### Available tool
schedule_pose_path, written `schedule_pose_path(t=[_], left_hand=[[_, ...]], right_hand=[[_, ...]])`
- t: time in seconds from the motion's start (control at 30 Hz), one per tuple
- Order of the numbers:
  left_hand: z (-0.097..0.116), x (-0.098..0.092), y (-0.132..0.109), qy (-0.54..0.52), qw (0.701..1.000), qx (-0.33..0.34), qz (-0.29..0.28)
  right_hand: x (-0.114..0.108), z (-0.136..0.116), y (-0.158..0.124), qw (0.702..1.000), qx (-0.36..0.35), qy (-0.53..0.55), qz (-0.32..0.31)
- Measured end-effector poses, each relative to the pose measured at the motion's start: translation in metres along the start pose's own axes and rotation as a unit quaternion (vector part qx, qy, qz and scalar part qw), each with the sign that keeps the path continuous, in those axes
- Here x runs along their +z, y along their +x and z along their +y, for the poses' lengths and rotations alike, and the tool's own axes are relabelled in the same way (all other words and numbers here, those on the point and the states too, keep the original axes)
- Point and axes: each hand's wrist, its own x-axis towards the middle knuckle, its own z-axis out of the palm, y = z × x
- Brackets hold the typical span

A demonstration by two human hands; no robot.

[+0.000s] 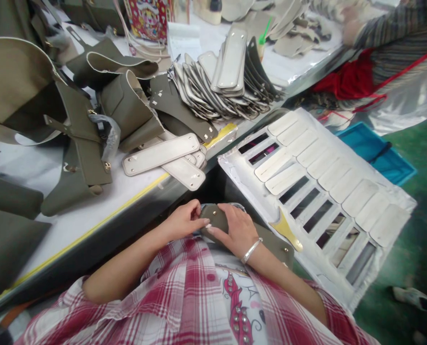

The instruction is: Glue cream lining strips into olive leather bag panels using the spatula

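Observation:
An olive-green leather strip (271,240) with rounded ends and small metal studs lies across my lap, close to my body. My left hand (184,219) is at the strip's left end, its fingers curled and its thumb pointing along the edge. My right hand (237,229), with a silver bangle at the wrist, rests over the strip, fingers on top and thumb toward the left thumb. The two thumbs nearly meet at a small whitish spot. Beyond my hands, light grey strips with studs (161,154) lie crossed at the table's edge.
Olive bag parts (80,139) cover the left table (127,203). A stack of curved strips (213,91) stands behind. On the right, a slatted white rack (231,167) carries pale pieces and a yellow scraper (287,231). Beyond are a blue crate (396,163) and another person's striped sleeve (389,33).

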Motion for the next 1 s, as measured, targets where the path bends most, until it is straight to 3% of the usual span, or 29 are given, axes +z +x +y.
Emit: schedule_pose_path(t=[0.17, 0.4, 0.67, 1.0], left_hand=[[0.004, 0.009, -0.003, -0.018, 0.998, 0.005, 0.054], [0.01, 0.012, 0.0, -0.044, 0.998, -0.015, 0.042], [0.002, 0.016, 0.005, -0.081, 0.994, -0.055, 0.047], [0.007, 0.011, 0.004, -0.056, 0.997, -0.007, 0.051]], right_hand=[[0.003, 0.001, -0.005, 0.999, -0.022, -0.013, 0.032], [-0.003, 0.006, 0.002, 1.0, -0.022, -0.005, 0.009], [-0.005, 0.001, 0.017, 0.999, -0.018, 0.015, -0.028], [0.004, -0.002, 0.012, 0.998, -0.037, -0.059, -0.006]])
